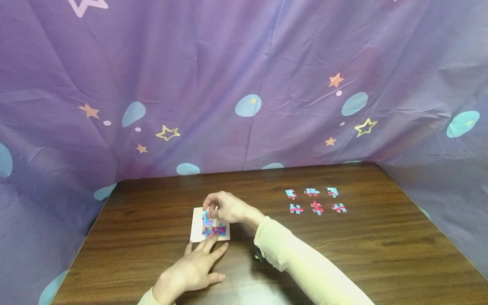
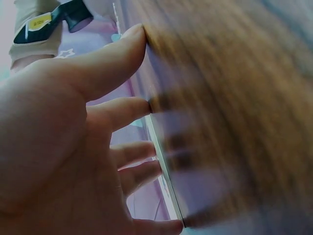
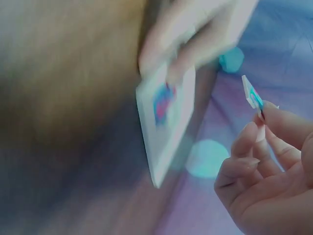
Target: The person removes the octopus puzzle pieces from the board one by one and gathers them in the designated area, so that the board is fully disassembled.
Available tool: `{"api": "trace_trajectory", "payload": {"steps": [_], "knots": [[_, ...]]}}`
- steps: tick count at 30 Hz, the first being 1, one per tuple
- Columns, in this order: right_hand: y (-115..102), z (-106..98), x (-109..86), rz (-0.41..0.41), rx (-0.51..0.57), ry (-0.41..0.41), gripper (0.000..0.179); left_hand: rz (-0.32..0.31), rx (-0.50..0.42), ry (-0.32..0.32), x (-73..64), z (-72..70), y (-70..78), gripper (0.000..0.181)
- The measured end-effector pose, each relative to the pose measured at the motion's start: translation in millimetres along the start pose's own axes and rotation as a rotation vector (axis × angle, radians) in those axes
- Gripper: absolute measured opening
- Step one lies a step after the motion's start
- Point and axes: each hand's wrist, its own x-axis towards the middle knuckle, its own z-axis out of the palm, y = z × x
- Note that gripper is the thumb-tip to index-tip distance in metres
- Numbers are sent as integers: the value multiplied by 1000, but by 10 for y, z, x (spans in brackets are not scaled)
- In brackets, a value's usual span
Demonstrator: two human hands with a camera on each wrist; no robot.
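Observation:
My right hand [image 1: 229,207] is over a white puzzle board [image 1: 196,226]. Its thumb and fingertips pinch a small blue and pink jigsaw piece [image 3: 253,97], seen tilted and lifted off the board in the right wrist view. Several blue, pink and red pieces [image 1: 217,231] lie on the board, partly covered by the hands. At the board's near edge rests my left hand [image 1: 194,266], fingers spread and tips touching the board's edge and the table. The left wrist view shows those straight fingers [image 2: 139,176] against the thin board; no object is in that palm.
On the right of the brown wooden table [image 1: 267,186], several loose jigsaw pieces [image 1: 317,207] lie in two rows. A small black and yellow device [image 1: 258,255] is at the right wrist. A purple curtain [image 1: 213,84] with stars hangs behind the table.

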Motion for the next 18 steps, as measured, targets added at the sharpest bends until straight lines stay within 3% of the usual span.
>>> {"api": "trace_trajectory", "payload": {"steps": [6,11,18], "knots": [[23,-327,-154,-35,-118,-7,12,-16,-1,-18,4,2,19,73],[176,-414,-371,-50,-231,-79,11,-21,-18,-20,-8,-3,14,73],[415,-476,-719,-24,-155,-118,11,-16,-23,-15,-12,-3,32,73]]}}
